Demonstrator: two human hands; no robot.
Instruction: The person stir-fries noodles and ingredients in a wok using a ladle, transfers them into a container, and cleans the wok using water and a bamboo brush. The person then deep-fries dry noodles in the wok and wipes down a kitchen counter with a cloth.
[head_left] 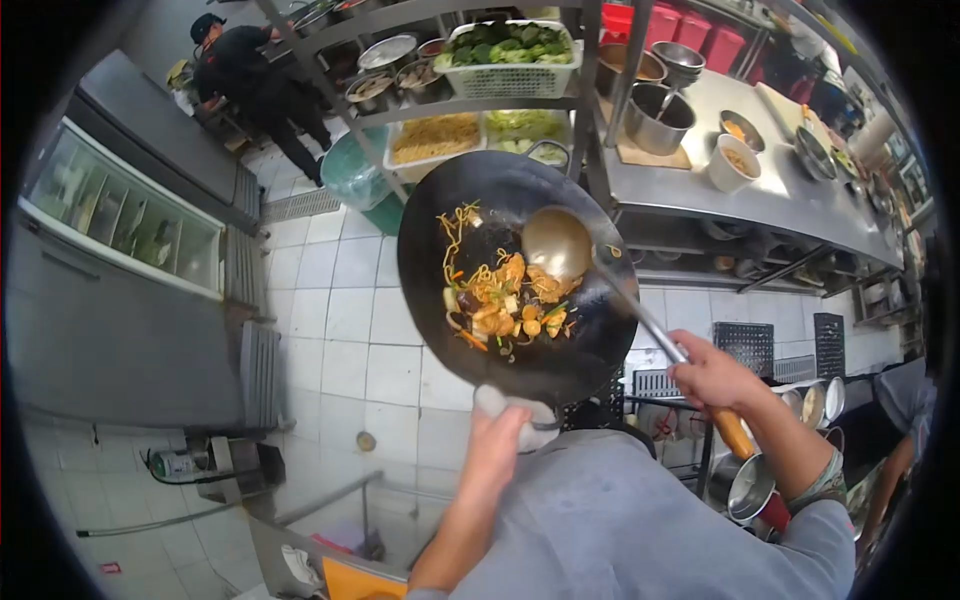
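"Why the cloth point(535, 418)?"

"The left hand point(493, 450) is closed tight on it, at the near edge of the big pan point(500, 185). I think the edge is hot, so the cloth keeps the skin safe."

"And the right hand point(720, 380)?"

"Wrapped round the long handle of a big spoon point(558, 243), maybe to stay away from the heat. Its round end is in the pan, right beside the noodles point(495, 290)."

"How many of each?"

"One pan, one big spoon, one cloth. Far off, one basket point(510, 80) of greens point(515, 45)."

wok point(420, 270): black | ladle point(556, 242): silver, orange-brown | cloth point(493, 399): white | shirt point(620, 510): grey
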